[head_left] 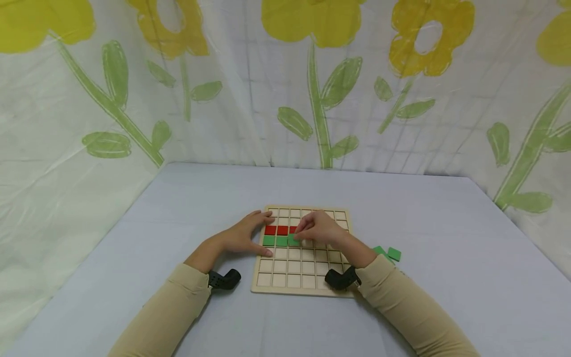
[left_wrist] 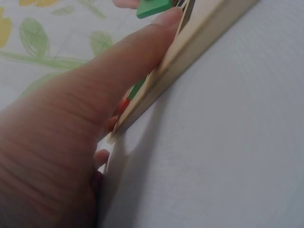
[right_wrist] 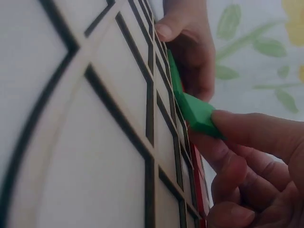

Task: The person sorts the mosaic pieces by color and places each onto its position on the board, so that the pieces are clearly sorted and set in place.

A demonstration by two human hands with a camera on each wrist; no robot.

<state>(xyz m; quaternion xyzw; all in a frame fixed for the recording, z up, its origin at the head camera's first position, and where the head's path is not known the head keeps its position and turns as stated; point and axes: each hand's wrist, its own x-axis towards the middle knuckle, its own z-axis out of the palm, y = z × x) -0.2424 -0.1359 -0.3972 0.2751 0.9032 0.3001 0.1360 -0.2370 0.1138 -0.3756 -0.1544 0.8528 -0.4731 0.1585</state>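
A wooden grid board (head_left: 294, 281) lies on the table between my two hands. My right hand (head_left: 324, 230) pinches a green square tile (right_wrist: 199, 114) between thumb and fingers, tilted over the grid at the end of a green row. Two green tiles (head_left: 275, 241) sit in cells to the left of it. In the row above are red tiles (head_left: 282, 230), the rightmost partly covered by the right fingers. My left hand (head_left: 243, 235) rests at the board's left edge with thumb and fingers spread; in the left wrist view its thumb (left_wrist: 137, 47) lies over the wooden rim.
Loose green tiles (head_left: 394, 254) lie on the table right of the board, partly hidden by the right forearm. The white table (head_left: 214, 183) reaches back to a curtain (head_left: 250, 134) printed with yellow flowers. Each wrist wears a black device (head_left: 225, 279).
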